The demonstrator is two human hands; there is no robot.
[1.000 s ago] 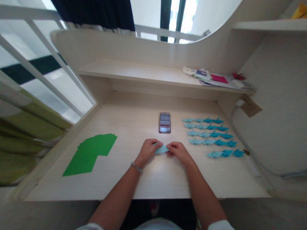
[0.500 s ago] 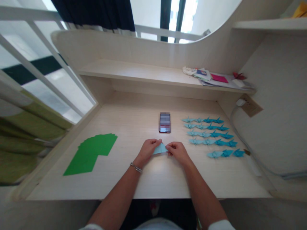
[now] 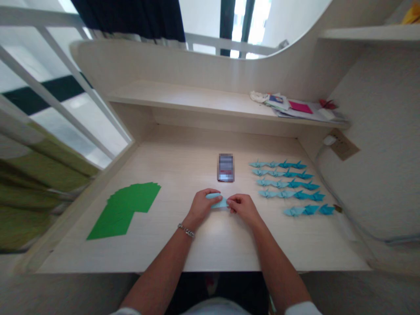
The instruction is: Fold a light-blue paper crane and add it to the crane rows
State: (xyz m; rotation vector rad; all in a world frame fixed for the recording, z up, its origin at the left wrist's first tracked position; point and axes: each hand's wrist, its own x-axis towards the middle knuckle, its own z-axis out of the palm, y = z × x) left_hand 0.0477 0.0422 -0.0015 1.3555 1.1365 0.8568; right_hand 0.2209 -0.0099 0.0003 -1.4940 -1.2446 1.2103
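A small folded piece of light blue origami paper (image 3: 219,202) is held just above or on the desk, in front of the phone. My left hand (image 3: 202,205) grips its left part, with the thumb lying across the paper. At the right tip, my right hand (image 3: 243,207) pinches the paper between thumb and fingers. The fingers cover both ends, so the full folded shape is hidden. To the right, folded blue paper cranes (image 3: 288,183) stand in rows, from pale to deeper blue.
A phone (image 3: 225,167) lies beyond my hands. Green paper sheets (image 3: 124,208) are fanned out at the left of the desk (image 3: 183,148). Papers (image 3: 300,107) lie on the shelf (image 3: 197,98) at the back. A cable (image 3: 341,199) runs along the right wall.
My left thumb has moved down across the paper. The paper's raised triangular peak is now a lower, flatter strip. My right hand keeps its pinch in nearly the same place.
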